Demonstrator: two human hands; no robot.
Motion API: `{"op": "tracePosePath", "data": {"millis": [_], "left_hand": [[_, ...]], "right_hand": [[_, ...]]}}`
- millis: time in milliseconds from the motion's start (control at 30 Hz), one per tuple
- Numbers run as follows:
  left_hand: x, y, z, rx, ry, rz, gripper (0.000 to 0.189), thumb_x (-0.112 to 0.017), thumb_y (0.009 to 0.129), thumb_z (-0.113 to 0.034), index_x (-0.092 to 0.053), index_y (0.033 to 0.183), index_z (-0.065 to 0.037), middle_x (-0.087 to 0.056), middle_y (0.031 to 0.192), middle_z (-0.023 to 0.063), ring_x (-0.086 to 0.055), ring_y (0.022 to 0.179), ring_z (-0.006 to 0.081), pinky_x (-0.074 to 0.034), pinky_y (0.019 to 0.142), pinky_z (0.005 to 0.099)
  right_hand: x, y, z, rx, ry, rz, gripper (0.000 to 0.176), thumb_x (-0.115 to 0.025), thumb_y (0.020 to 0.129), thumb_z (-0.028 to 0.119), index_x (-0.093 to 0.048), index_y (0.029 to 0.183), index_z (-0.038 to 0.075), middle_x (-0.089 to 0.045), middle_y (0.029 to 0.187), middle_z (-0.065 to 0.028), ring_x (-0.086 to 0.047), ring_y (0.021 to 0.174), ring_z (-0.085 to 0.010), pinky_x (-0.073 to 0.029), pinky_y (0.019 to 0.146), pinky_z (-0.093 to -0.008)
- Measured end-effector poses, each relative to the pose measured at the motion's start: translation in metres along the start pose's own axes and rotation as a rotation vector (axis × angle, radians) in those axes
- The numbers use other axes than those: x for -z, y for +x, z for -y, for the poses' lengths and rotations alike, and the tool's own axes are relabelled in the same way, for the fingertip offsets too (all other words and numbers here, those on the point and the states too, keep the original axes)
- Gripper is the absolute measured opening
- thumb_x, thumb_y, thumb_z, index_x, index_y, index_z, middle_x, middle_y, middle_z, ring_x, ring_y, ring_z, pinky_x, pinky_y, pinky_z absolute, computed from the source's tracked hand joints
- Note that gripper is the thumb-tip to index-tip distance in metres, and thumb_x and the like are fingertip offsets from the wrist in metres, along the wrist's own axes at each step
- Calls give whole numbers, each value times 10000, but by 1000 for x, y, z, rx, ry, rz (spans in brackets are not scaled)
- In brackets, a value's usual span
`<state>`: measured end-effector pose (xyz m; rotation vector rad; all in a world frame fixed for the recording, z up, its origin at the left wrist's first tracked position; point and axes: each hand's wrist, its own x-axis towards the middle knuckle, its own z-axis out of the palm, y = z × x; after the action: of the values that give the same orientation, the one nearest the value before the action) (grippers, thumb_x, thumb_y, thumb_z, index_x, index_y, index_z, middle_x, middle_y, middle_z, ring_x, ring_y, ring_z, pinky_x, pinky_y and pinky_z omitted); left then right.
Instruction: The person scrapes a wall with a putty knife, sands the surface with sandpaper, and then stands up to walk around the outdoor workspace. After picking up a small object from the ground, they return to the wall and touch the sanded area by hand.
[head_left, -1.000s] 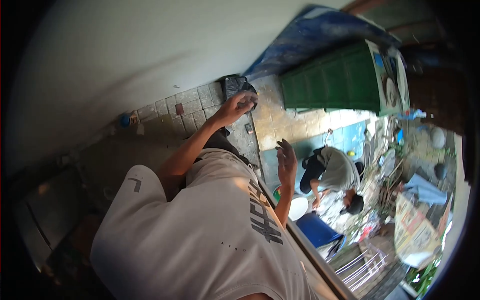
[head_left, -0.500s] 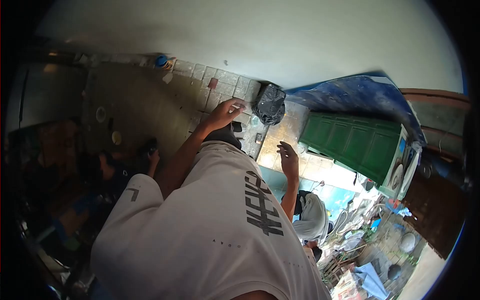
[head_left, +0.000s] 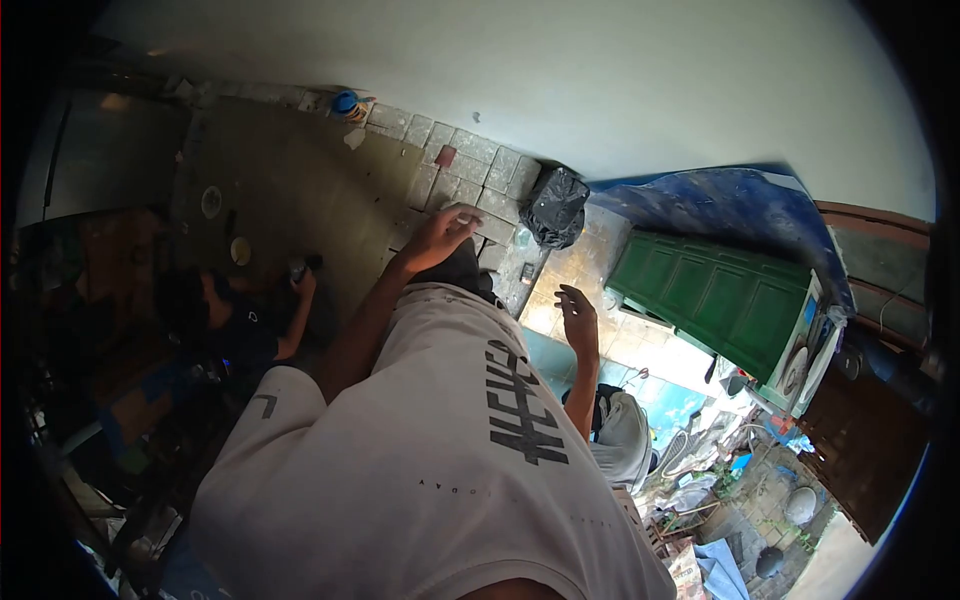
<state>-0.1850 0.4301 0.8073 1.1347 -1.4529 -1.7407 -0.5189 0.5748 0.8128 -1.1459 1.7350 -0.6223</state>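
Grey tiled floor (head_left: 470,165) at the foot of a white wall (head_left: 520,70), seen from above. Closest in, a white T-shirt (head_left: 420,470) with dark lettering, filling the lower frame. Just past it, right hand (head_left: 578,320) raised at the side, fingers loosely apart, palm bare, gripping nothing. Further out, left hand (head_left: 435,238) stretched forward over the tiles, fingers curled together. Perhaps something pale pinched at the fingertips, but too small to tell, so impossible to say whether holding anything.

Beyond those fingertips, near but not touching, black bag (head_left: 557,205), slumped on the tiles right against the wall. Low on the left, a person in a dark top (head_left: 235,325), one arm raised. Low on the right, another person in a grey top (head_left: 622,440), bent over. Farther right, green cabinet (head_left: 715,290), with a blue tarp (head_left: 720,200) behind it along the wall.

Likely trouble from here:
- Thin plastic tearing or spilling if gripped by a loose fold.
- A forward lean with one arm out costing balance.
- A swung elbow or a dropped item landing on either of the two people nearby, both low and close to the legs.
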Motion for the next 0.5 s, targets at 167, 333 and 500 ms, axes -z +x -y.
{"op": "tracePosePath", "data": {"millis": [167, 333, 500], "left_hand": [[23, 32, -11, -100, 37, 17, 256, -589, 995, -160, -610, 1215, -30, -668, 1108, 71, -646, 1041, 161, -518, 887, 315], [81, 52, -32, 7, 65, -33, 264, -586, 993, -164, -612, 1226, -42, -668, 1126, 76, -649, 1046, 169, -518, 887, 327], [140, 71, -41, 33, 51, -116, 255, -590, 995, -168, -626, 1209, -33, -677, 1105, 62, -640, 1014, 148, -503, 901, 309]], "right_hand": [[-8, 23, 19, -56, 25, 19, 280, -573, 1008, 145, -628, 1263, 43, -726, 1114, -136, -722, 963, -213, -555, 818, -344], [-18, 73, 44, 16, -97, -17, 272, -544, 1020, 143, -630, 1249, 22, -732, 1091, -139, -726, 933, -218, -544, 800, -329], [-38, 114, 73, 55, -52, -97, 277, -547, 1024, 149, -624, 1251, 10, -727, 1102, -128, -718, 930, -204, -539, 792, -318]]}}
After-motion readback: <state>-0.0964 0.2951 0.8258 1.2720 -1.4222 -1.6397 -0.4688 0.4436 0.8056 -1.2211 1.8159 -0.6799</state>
